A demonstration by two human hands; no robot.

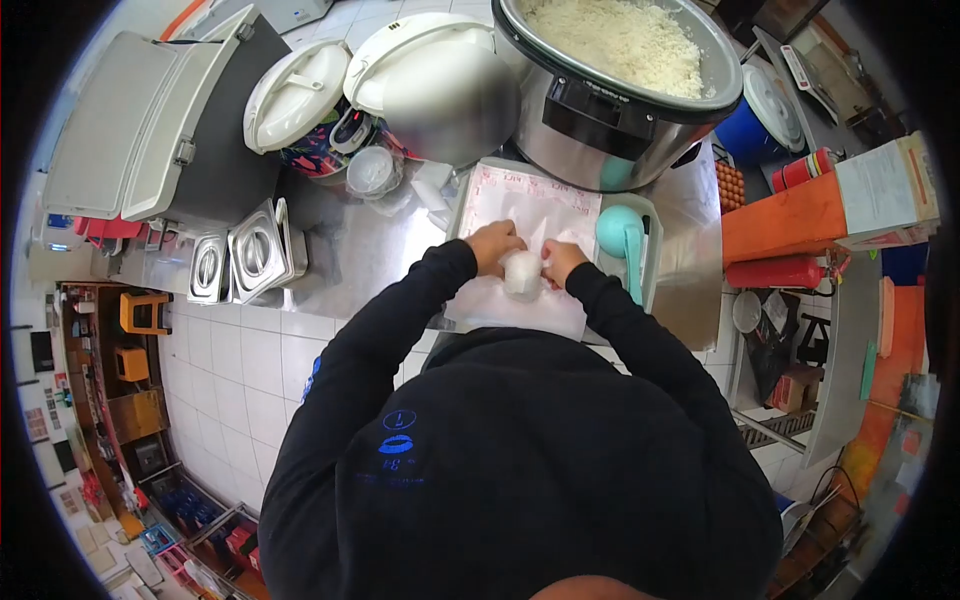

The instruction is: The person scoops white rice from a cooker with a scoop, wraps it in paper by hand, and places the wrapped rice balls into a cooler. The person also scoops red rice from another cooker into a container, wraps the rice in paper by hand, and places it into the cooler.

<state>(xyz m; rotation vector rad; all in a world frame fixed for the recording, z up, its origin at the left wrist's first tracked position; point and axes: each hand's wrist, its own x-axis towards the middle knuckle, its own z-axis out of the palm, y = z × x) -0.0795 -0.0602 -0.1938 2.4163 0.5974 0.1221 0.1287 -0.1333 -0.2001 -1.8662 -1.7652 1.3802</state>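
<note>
A rounded white bundle, looking like rice in thin white paper, sits on pale paper sheets in front of me. My left hand is closed at its upper left side, fingers curled on the paper. At its right edge my right hand pinches the wrapping paper. What lies under the fingertips is partly hidden. To the right of the sheets a turquoise rice scoop rests in a shallow pale tray. A large rice cooker full of cooked rice stands beyond the paper.
Two lidded pots stand at the back left beside a grey cooler box. Lidded steel pans sit at the table's left edge. Small plastic tubs lie near the pots. An orange panel and a fire extinguisher are at right.
</note>
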